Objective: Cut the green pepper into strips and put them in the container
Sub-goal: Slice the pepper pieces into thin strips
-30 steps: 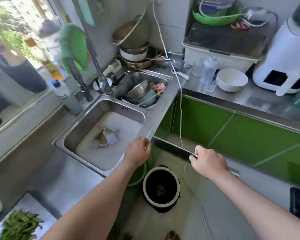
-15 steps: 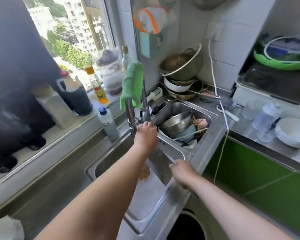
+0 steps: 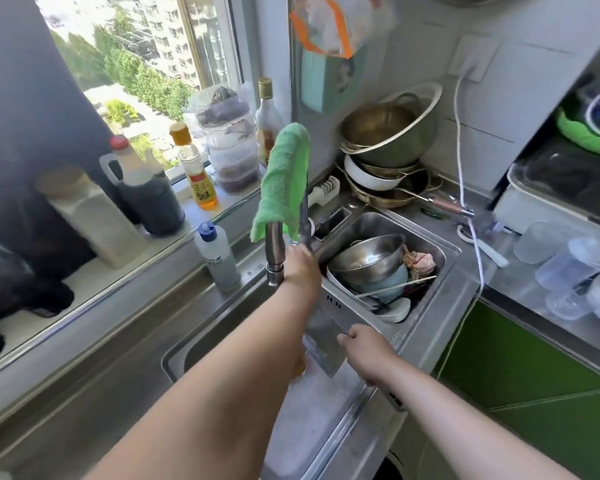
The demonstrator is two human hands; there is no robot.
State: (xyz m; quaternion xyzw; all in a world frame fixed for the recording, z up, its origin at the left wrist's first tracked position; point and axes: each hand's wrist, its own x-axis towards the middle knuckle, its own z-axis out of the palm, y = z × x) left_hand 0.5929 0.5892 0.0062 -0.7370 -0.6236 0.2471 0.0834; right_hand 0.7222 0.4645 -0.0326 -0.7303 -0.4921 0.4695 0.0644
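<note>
My right grip point(image 3: 364, 351) is closed round the handle of the cleaver point(image 3: 321, 341), up close to the blade. The broad blade sticks out ahead and to the left of it, over the sink point(image 3: 201, 341), and the handle's butt shows behind my wrist. My left grip point(image 3: 300, 268) is stretched well ahead of the right one, at the foot of the tap point(image 3: 275, 251). I see only its back and the fingers are hidden, so I cannot tell whether it is wrapped on the lever or merely touching it. A green cloth point(image 3: 284, 178) hangs over the tap just above that grip. To its right, the small basin holds a steel bowl point(image 3: 368, 258) stacked on other dishes.

The pepper is not in sight from here, nor is the container, and no water is running. I judge this to be a rinse of the blade, a side step to the cutting itself.

The cleaver looks heavy and blade-forward, and a wet handle will be slick. I would hold tight at the neck and keep the edge turned from my left forearm, which crosses just beside the blade. The pepper, I expect, is light and hollow, with crisp but springy walls and a waxy skin a blade can skate on, more so when wet. I would pin it with bent fingertips, flesh side up, and lift the strips in a loose pinch — they bruise little but scatter easily.
</note>
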